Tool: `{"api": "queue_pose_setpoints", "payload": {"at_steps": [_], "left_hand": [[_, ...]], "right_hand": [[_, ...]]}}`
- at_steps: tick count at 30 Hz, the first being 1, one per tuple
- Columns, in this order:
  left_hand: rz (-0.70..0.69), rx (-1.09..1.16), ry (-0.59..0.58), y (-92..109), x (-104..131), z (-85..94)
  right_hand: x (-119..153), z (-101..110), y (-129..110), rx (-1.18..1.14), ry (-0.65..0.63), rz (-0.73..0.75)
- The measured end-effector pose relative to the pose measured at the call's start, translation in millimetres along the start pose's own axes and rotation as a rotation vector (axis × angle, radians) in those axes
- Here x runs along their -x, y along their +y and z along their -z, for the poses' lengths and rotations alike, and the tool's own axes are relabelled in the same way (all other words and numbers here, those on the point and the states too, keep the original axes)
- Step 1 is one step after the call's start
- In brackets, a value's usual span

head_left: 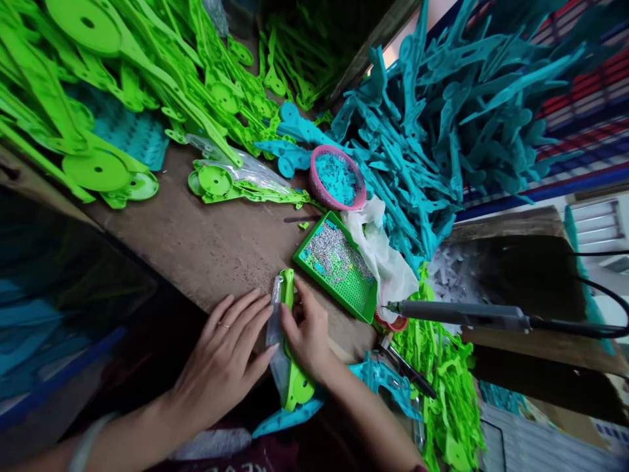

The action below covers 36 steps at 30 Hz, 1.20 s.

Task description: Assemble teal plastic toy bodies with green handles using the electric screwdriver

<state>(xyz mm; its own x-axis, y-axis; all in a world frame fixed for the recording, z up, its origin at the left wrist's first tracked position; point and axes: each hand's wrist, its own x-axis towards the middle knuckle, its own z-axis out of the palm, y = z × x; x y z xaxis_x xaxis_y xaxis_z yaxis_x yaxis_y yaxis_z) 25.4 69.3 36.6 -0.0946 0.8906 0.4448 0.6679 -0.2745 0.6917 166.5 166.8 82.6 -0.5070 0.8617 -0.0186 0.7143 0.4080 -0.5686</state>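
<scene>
Near the table's front edge lies a long lime-green plastic part (297, 383) with a round end toward me. A clear plastic piece (278, 367) runs along its left side. My left hand (228, 347) rests with fingers stretched out, their tips touching the clear piece. Along the green part's right side, my right hand (308, 331) has its thumb and bent fingers closed on it. Just beyond is a green perforated tray (361, 298) holding many small metal screws (334, 252) and a few blue bits.
Lime-green parts (162, 78) heap at the back left; blue parts (407, 144) pile at the back right. A pink basket (314, 187) holds small blue pieces. A grey corded screwdriver (462, 314) extends in from the right, above a hammer (407, 367). White cloth (381, 252) lies by the tray.
</scene>
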Motion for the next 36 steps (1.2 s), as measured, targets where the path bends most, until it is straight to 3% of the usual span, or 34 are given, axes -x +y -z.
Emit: {"api": "queue_pose_setpoints", "payload": {"at_steps": [8,14,18,27,30,32,34,36], "left_hand": [[-0.123,0.043,0.01,-6.5,0.9,-9.0],[-0.134,0.058,0.024,0.8,1.3,-10.9],[-0.142,0.059,0.001,-1.6,2.1,-10.7],[-0.19,0.017,-0.017,-12.0,-5.3,2.6],[-0.433,0.105,-0.054,-0.5,7.5,6.3],[-0.623,0.127,-0.139,10.4,20.5,6.5],[-0.679,0.032,-0.208,19.7,33.0,4.0],[-0.654,-0.089,-0.2,24.5,42.1,-1.5]], "right_hand": [[1.8,0.1,4.8,0.011,-0.002,0.032],[2.3,-1.1,8.3,0.005,-0.016,0.03],[0.1,-0.9,8.2,0.037,-0.014,0.131],[3.3,0.3,5.3,0.445,-0.172,0.199],[2.3,0.7,4.3,0.531,-0.204,0.195],[1.0,0.2,2.7,0.571,-0.213,0.197],[0.2,-1.6,1.7,0.576,-0.222,0.204],[0.4,-4.3,2.0,0.565,-0.227,0.207]]}}
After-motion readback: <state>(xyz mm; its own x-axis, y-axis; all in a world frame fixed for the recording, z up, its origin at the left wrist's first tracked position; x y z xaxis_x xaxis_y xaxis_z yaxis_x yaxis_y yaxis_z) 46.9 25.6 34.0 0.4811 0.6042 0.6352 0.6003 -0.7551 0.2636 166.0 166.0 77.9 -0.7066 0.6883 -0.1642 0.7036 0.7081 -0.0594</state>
